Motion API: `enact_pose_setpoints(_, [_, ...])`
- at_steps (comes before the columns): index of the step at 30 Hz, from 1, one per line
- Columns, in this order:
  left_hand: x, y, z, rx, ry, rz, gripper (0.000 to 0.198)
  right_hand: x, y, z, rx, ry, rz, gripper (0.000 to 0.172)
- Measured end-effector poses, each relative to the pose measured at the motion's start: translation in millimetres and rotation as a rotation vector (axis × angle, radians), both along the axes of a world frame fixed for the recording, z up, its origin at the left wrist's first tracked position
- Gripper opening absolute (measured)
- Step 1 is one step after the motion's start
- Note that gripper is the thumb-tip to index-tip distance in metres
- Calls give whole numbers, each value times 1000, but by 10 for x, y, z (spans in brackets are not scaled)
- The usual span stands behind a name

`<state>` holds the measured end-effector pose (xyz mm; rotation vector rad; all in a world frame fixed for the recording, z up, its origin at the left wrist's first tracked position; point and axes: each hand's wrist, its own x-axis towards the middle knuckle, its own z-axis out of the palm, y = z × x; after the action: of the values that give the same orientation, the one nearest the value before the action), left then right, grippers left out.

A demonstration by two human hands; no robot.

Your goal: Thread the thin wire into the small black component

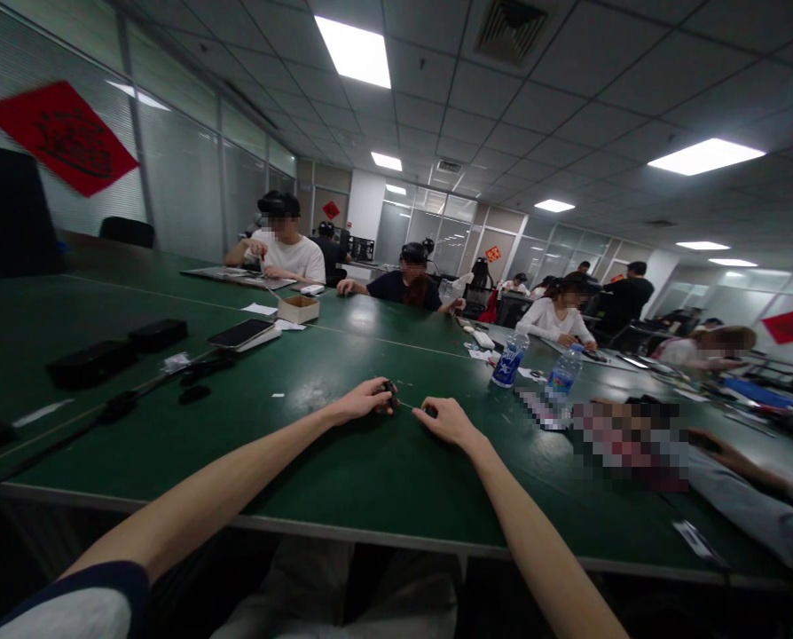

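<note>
Though fingers [372, 397] hide it, a black object [389, 389] shows

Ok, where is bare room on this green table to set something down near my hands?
Bare tabletop lies between your hands and the near edge, and between your left hand and the phone. Crowded: around the water bottles, to the right.

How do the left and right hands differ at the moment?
The left hand sits higher in view than the right hand. The left hand's arm shows a white sleeve with dark trim; the right hand's arm shows no sleeve. Both hands pinch small dark objects above the green tabletop, with a thin strand between them.
</note>
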<state>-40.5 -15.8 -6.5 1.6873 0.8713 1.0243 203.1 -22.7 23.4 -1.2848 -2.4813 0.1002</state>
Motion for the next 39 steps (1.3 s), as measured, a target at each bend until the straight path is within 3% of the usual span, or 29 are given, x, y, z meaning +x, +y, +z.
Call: enact_pose_setpoints(39, [-9, -71, 93, 73, 123, -41, 40, 14, 6, 26, 31, -105, 57, 45])
